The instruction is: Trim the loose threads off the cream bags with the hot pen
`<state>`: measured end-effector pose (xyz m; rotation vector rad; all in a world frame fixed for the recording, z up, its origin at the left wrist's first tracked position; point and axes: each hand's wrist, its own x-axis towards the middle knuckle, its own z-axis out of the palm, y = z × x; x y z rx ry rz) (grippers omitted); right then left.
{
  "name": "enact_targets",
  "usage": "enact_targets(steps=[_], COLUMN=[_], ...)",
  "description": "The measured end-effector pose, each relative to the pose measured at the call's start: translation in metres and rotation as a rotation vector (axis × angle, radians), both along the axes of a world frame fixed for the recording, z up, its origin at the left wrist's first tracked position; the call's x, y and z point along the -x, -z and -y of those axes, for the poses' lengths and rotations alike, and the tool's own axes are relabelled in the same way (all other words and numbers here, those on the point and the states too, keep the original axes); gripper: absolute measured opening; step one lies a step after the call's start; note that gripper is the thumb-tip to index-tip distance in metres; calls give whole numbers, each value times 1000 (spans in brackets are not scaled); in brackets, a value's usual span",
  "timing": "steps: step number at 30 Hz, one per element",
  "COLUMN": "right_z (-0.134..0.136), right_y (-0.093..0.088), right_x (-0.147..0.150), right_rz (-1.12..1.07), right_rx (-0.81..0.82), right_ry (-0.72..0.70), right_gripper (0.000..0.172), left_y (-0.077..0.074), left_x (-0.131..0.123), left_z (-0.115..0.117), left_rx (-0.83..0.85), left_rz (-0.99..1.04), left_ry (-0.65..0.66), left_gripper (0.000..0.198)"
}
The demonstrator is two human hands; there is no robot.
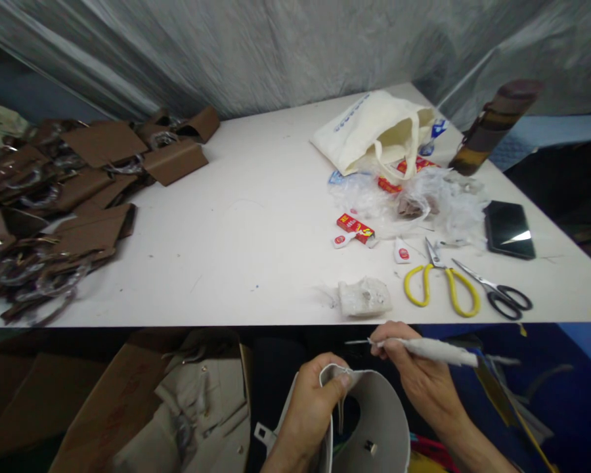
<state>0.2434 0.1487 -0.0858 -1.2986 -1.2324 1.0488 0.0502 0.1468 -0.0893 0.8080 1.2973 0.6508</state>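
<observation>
Below the table's front edge, my left hand (312, 404) pinches the top rim of a curved grey leather piece (374, 420), which has a small metal stud. My right hand (416, 368) is closed on a thin white-wrapped tool (433, 350). The tool's fine metal tip points left, just above the leather rim. Both hands are over my lap, near each other.
On the white table (256, 223) lie yellow-handled scissors (440, 286), black-handled scissors (502, 294), a black phone (509, 228), a cream tote bag (379, 131), small glue tubes and a red box (355, 227), crumpled plastic, and a pile of brown leather pieces (69, 190) at the left. A cardboard box (123, 407) holds grey pieces below.
</observation>
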Motion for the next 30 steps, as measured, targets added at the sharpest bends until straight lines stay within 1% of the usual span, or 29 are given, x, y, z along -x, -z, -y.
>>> enact_targets(steps=[2, 6, 8, 12, 15, 18, 21, 24, 27, 30], right_z=[7, 19, 23, 28, 34, 43, 52, 60, 68, 78], right_y=[2, 3, 2, -4, -14, -25, -34, -40, -44, -47], right_x=[-3, -2, 0, 4, 5, 6, 6, 6, 4, 2], right_rz=[-65, -100, -88, -55, -21, 28, 85, 78, 84, 137], right_rx=[6, 16, -8, -71, -81, -77, -59, -45, -68, -120], right_ry=[-22, -51, -49, -13, 35, 102, 131, 145, 124, 6], right_gripper=[24, 30, 29, 22, 21, 22, 24, 23, 22, 16], left_y=[-3, -6, -6, -8, -17, -26, -32, -40, -55, -74], left_x=[1, 2, 3, 4, 5, 8, 16, 28, 44, 65], left_z=[0, 2, 5, 10, 13, 14, 14, 15, 18, 24], left_rx=[-32, -38, -50, -85, -138, -226, -283, -332, -393, -473], left_rz=[-14, -6, -9, -35, -45, -68, -82, -126, -150, -222], left_ry=[22, 28, 12, -50, -133, -248, -362, -452, -536, -628], left_gripper=[19, 21, 21, 22, 22, 19, 20, 20, 21, 24])
